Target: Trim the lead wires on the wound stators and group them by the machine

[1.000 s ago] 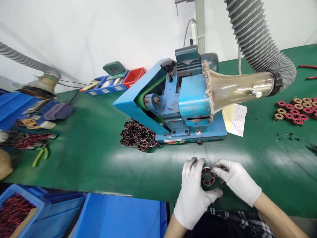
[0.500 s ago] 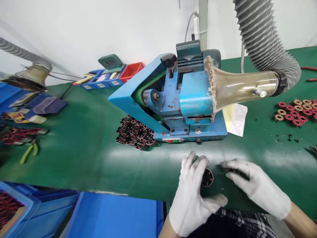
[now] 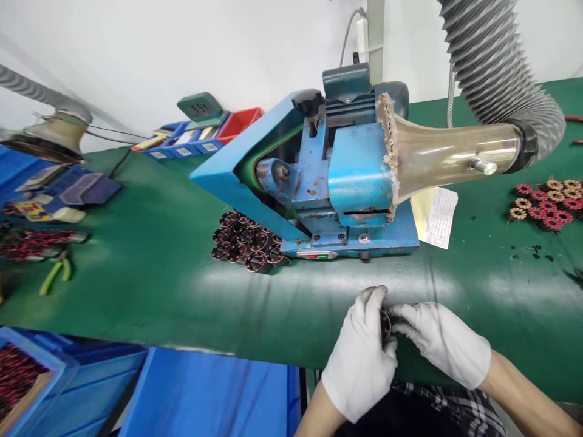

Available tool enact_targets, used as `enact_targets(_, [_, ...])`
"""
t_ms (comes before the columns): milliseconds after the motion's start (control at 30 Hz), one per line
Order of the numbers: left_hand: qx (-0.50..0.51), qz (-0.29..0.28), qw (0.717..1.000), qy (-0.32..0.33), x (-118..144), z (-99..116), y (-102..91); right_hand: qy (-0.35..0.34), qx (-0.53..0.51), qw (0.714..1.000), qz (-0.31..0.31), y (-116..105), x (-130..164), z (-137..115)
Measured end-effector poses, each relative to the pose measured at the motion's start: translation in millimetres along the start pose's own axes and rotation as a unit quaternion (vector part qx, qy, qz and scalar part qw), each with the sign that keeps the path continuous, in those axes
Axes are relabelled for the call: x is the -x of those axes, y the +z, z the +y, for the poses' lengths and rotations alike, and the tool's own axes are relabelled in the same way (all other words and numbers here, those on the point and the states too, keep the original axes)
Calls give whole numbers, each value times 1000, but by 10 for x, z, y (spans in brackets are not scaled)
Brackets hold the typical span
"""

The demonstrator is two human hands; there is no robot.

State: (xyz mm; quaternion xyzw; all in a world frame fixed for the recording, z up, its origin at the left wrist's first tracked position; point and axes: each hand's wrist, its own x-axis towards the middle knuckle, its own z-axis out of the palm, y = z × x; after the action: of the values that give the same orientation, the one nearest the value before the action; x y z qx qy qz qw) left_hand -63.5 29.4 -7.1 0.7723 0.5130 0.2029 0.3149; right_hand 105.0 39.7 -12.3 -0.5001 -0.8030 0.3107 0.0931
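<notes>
Both my hands wear white gloves and meet at the near edge of the green table. My left hand is wrapped around a small round stator with copper windings, mostly hidden by the fingers. My right hand pinches the same stator from the right with its fingertips. Just beyond them stands a blue belt-grinding machine with a clear funnel joined to a grey ribbed hose.
A pile of dark stators lies at the machine's left foot. Red and tan wound coils sit at the far right. A paper slip, green pliers, blue bins and small parts trays surround the area.
My right hand, which had drawn away to the right half a second ago, has come back to the stator. Both hands now close on it together.
</notes>
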Motion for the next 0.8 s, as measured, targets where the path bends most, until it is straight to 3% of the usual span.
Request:
enact_targets(100, [7,29,1000,-6,-42,20,42,33,-26,999,-20,-29,-16,-39])
enact_targets(200, [-1,41,999,2,-52,-5,77,99,-137,986,-14,-92,-57,-72])
enact_targets(300, [-9,25,999,32,-55,-53,54,167,-299,939,-33,-139,-98,-83])
enact_targets(400, [-7,12,994,107,-75,-115,15,242,-407,878,-64,-147,-110,-71])
enact_targets(533, [-15,40,984,173,-104,-186,32,276,-439,853,-61,-164,-84,-16])
enact_targets(667, [-7,60,983,173,-110,-193,71,281,-410,867,32,-224,3,49])
enact_targets(733, [-2,61,985,164,-108,-177,67,234,-341,906,93,-221,69,49])
enact_targets(800, [0,52,986,156,-104,-162,51,131,-235,955,123,-169,127,19])
